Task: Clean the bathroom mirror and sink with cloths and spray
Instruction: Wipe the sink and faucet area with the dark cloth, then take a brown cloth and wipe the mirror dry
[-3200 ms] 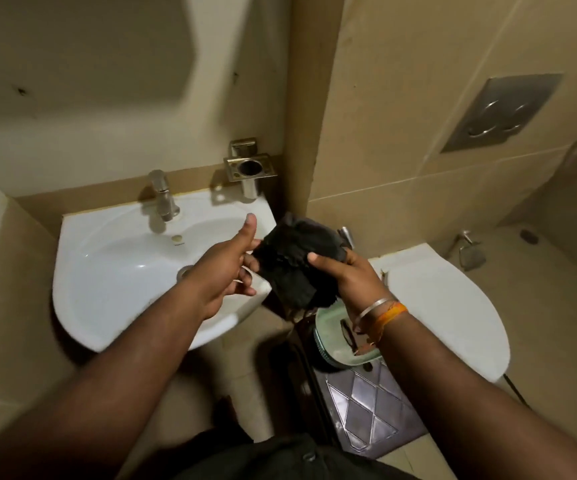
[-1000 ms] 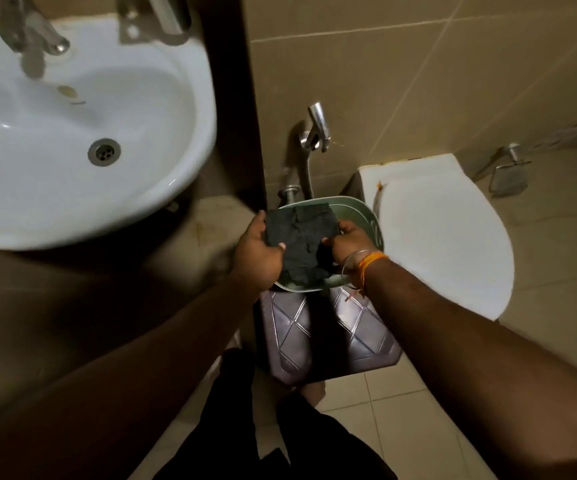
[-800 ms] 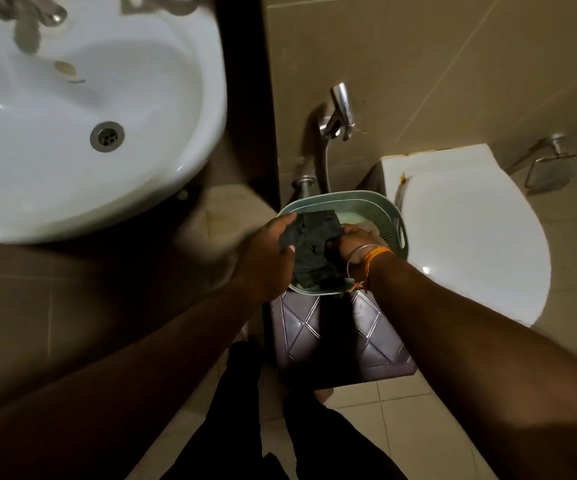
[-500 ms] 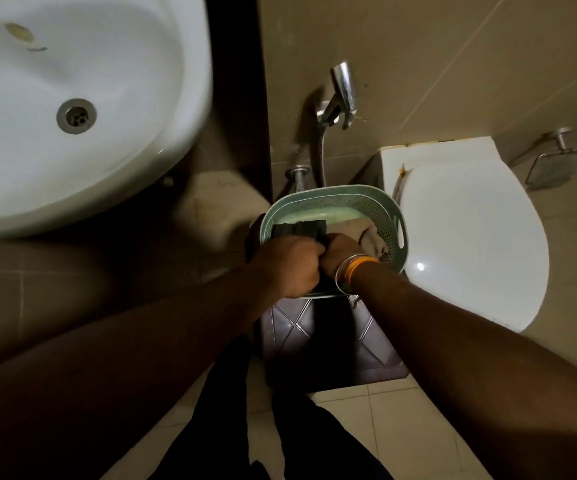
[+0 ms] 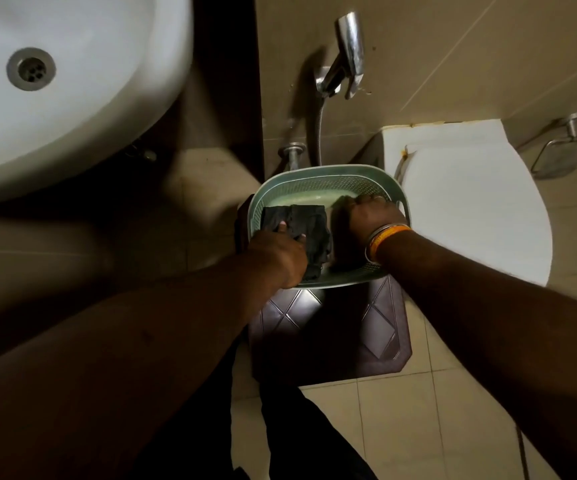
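Head view, left hand [image 5: 280, 252]: fingers rest on the dark cloth [image 5: 300, 233]; whether they grasp it or only press it down cannot be told.
Right hand [image 5: 371, 218]: reaches into the right side of the basket [image 5: 328, 178], fingers curled; what they hold is hidden.
Cloth: dark grey to black, crumpled and roughly folded, lying in the left half of the basket.
Basket: pale green, perforated walls, sits on a dark brown stool [image 5: 332, 330].
Surroundings: white sink [image 5: 82, 81] upper left, white toilet lid [image 5: 470, 202] just right of the basket, chrome hand sprayer [image 5: 345, 53] on the tiled wall.
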